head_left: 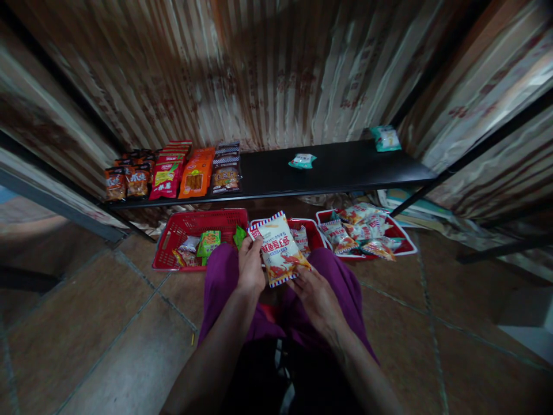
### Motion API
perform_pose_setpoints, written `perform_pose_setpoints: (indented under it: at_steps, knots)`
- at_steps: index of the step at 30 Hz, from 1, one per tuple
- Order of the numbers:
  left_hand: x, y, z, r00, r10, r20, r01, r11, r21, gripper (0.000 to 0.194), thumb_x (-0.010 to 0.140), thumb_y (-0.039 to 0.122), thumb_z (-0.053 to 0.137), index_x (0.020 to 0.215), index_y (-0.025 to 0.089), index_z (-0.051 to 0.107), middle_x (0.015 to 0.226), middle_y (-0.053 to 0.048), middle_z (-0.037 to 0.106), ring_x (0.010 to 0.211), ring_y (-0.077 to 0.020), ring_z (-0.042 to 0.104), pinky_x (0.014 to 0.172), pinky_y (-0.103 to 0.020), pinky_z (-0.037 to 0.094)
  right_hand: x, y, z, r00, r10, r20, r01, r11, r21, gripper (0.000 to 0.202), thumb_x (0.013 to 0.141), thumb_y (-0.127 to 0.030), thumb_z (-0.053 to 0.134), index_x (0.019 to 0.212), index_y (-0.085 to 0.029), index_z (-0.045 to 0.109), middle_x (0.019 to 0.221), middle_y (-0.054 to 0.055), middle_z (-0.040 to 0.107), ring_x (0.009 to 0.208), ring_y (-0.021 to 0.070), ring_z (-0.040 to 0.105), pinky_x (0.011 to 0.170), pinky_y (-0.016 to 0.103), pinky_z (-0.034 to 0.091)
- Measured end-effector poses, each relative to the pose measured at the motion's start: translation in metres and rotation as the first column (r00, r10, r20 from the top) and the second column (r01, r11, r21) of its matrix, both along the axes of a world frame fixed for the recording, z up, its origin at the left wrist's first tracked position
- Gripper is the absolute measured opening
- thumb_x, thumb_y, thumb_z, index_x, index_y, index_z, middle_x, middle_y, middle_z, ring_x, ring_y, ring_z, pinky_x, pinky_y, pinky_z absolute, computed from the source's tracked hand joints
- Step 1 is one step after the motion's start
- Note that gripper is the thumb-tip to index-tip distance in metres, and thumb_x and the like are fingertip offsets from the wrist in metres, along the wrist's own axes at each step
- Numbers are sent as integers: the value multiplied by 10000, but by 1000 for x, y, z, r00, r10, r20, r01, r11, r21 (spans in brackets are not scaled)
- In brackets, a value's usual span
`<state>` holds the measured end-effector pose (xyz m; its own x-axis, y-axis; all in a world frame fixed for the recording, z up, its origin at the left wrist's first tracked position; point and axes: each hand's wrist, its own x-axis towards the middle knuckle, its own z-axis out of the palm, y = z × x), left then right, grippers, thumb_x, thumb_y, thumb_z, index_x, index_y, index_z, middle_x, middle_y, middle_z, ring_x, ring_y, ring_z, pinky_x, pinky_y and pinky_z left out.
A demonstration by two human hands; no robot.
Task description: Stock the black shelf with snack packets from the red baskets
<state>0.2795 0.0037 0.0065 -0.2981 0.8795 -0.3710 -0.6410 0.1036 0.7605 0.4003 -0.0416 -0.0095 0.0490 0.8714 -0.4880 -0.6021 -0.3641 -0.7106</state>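
White snack packet [280, 245] at the centre of the frame, printed face towards us, lying between our two hands and a little above them. Its long axis runs from the upper edge down to the lower edge, the lower end leaning to the right, with a striped seal at each end. Our left hand [251, 268] is closed on the left edge, thumb towards the front; our right hand [318, 297] is half curled, its fingers touching the lower right corner, though we cannot tell if they pinch it. Both touch the packet, so neither is nearer, but our left has the surer hold. Past the packet, the middle basket [303, 220] sits partly hidden behind it, and the black shelf [263, 173] runs across the frame above
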Motion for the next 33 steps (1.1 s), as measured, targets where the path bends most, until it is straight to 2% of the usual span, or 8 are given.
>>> perform_pose_setpoints:
  at_steps: [6, 12, 16, 21, 28, 33]
  knots:
    - [-1, -1, 0, 999, 22, 23, -22, 1000, 15, 354, 587, 358, 749, 822, 195, 540, 698, 33, 656, 654, -136, 643, 668, -268, 483, 0, 0, 3, 1000, -8, -4, 8, 999, 34, 286, 627, -362, 784, 870, -249, 683, 898, -17, 727, 738, 127, 664, 669, 238, 549]
    - [1, -3, 1, 998, 23, 58, -24, 999, 25, 337, 592, 337, 745, 813, 187, 539, 715, 27, 672, 623, -118, 640, 661, -253, 495, 0, 0, 2, 998, 6, 68, -11, 997, 72, 323, 571, -402, 824, 819, -234, 701, 901, -2, 723, 762, 139, 656, 661, 232, 535]
    - [3, -6, 7, 997, -16, 72, 14, 1000, 23, 322, 613, 347, 737, 811, 190, 538, 696, 30, 674, 610, -123, 649, 655, -249, 498, 0, 0, 3, 998, -17, 65, 12, 997, 76, 316, 566, -388, 826, 814, -232, 709, 873, -6, 721, 750, 135, 647, 661, 226, 528]
    - [7, -9, 11, 990, -88, 106, 85, 996, 29, 351, 618, 361, 741, 866, 192, 560, 785, -5, 708, 721, -167, 684, 716, -284, 514, 0, 0, 5, 997, -42, 68, 37, 997, 69, 352, 555, -392, 827, 841, -220, 715, 873, 4, 718, 740, 139, 642, 649, 222, 527]
    - [14, -16, 5, 978, -177, 107, 169, 983, 77, 402, 614, 332, 754, 949, 191, 583, 936, -42, 710, 879, -208, 677, 814, -322, 507, 3, 0, 5, 994, -94, 59, 89, 993, 71, 358, 534, -405, 833, 810, -210, 713, 828, -2, 717, 707, 125, 638, 620, 204, 517]
    - [15, -18, -1, 975, -207, 76, 204, 978, 49, 426, 614, 343, 760, 967, 180, 587, 947, -60, 708, 855, -209, 677, 813, -324, 504, 4, 0, 5, 994, -95, 54, 91, 993, 71, 344, 539, -396, 835, 799, -211, 707, 811, -6, 714, 684, 117, 631, 601, 197, 514]
